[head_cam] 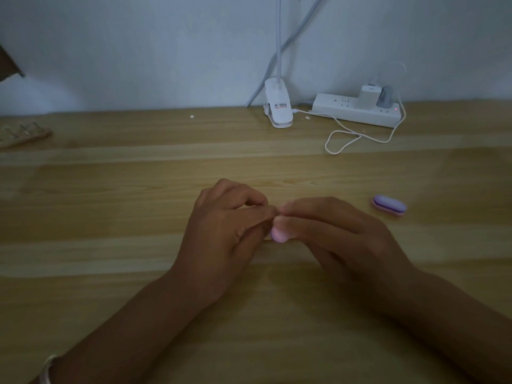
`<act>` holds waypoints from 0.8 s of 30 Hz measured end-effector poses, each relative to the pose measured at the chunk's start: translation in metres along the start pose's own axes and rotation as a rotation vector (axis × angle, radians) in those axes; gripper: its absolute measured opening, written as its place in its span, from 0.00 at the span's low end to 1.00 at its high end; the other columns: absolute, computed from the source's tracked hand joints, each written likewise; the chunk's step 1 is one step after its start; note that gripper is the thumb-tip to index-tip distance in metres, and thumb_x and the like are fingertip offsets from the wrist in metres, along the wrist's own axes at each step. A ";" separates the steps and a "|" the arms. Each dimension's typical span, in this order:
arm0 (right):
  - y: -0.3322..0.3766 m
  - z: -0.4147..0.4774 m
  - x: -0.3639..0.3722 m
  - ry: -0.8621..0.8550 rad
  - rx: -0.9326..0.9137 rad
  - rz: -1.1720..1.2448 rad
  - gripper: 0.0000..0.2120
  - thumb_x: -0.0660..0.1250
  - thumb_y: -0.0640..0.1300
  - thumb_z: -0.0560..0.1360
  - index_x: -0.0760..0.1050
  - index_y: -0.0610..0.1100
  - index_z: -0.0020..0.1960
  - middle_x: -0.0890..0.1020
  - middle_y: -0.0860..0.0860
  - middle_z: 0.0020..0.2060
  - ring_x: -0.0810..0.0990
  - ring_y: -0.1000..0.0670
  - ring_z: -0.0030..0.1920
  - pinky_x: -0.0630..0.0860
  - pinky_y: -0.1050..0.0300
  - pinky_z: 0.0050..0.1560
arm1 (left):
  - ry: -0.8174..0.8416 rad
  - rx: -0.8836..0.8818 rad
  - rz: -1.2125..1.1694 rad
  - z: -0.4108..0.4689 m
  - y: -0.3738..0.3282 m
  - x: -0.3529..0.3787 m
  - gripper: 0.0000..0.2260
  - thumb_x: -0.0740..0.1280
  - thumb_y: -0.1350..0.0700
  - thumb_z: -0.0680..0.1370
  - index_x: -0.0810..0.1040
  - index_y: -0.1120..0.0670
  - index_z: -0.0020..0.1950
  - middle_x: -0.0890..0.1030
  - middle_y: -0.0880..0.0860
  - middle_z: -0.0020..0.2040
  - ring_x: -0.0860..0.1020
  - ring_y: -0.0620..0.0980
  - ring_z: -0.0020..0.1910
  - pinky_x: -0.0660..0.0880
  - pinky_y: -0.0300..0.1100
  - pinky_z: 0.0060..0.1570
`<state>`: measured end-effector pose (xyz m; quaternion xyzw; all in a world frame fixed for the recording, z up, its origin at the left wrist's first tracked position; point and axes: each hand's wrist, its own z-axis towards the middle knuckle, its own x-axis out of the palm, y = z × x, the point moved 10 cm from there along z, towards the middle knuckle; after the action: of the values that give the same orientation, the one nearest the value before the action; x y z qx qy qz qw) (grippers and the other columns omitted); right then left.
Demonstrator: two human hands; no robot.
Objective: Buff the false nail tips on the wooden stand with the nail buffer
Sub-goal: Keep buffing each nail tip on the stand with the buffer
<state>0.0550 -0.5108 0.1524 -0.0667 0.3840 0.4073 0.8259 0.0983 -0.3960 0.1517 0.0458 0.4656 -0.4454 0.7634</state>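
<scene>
A pink nail buffer point(278, 234) shows only as a rounded end in the gap where the two hands meet, low over the middle of the desk point(138, 273). The right hand point(340, 239) grips it, its fingers point(307, 209) curled over the top and the thumb pressed along it; the rest of the buffer is hidden under that hand. The left hand point(227, 231) is curled too, thumb and forefinger drawn together right at the buffer's end, but whether they pinch anything cannot be told in the dim, blurred light. A second buffer point(389, 205), purple over pink, lies well apart to the right. The wooden stand point(23, 133) sits far off at the left edge, cut off, its nail tips too faint to make out.
</scene>
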 end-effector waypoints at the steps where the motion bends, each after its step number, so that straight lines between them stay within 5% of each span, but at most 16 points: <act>1: 0.000 0.000 0.000 0.003 -0.007 0.000 0.09 0.67 0.35 0.80 0.84 0.38 0.57 0.83 0.44 0.57 0.82 0.46 0.58 0.77 0.53 0.59 | 0.002 -0.001 0.001 0.000 0.000 0.000 0.10 0.63 0.54 0.77 0.85 0.51 0.51 0.80 0.47 0.48 0.73 0.49 0.50 0.66 0.44 0.50; 5: -0.008 0.003 -0.011 -0.024 0.024 -0.068 0.11 0.64 0.35 0.79 0.84 0.39 0.55 0.84 0.45 0.55 0.80 0.52 0.57 0.68 0.71 0.61 | 0.025 -0.012 -0.013 0.001 -0.001 0.002 0.11 0.63 0.53 0.77 0.85 0.52 0.50 0.80 0.47 0.47 0.73 0.50 0.50 0.67 0.46 0.49; 9: 0.001 0.000 0.003 0.022 0.001 0.027 0.11 0.64 0.36 0.80 0.84 0.38 0.57 0.83 0.44 0.57 0.82 0.46 0.58 0.77 0.54 0.59 | 0.016 0.012 0.000 -0.001 -0.001 0.001 0.12 0.62 0.54 0.77 0.85 0.53 0.50 0.80 0.48 0.47 0.73 0.50 0.50 0.68 0.47 0.49; 13: -0.012 0.003 -0.007 0.014 0.036 -0.030 0.11 0.64 0.35 0.79 0.84 0.38 0.56 0.83 0.44 0.56 0.82 0.48 0.57 0.75 0.61 0.60 | 0.011 0.004 0.000 0.001 -0.002 0.001 0.11 0.63 0.53 0.77 0.85 0.52 0.50 0.80 0.47 0.47 0.73 0.50 0.50 0.68 0.48 0.49; 24: 0.002 -0.002 0.001 0.009 -0.012 -0.018 0.11 0.66 0.31 0.78 0.83 0.37 0.57 0.83 0.43 0.57 0.82 0.44 0.58 0.77 0.53 0.59 | 0.024 -0.014 -0.087 0.001 0.000 0.002 0.13 0.61 0.53 0.77 0.84 0.53 0.51 0.80 0.47 0.47 0.74 0.50 0.49 0.72 0.53 0.47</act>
<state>0.0530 -0.5093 0.1507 -0.0770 0.3847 0.4017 0.8275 0.0994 -0.3981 0.1510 0.0257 0.4794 -0.4741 0.7381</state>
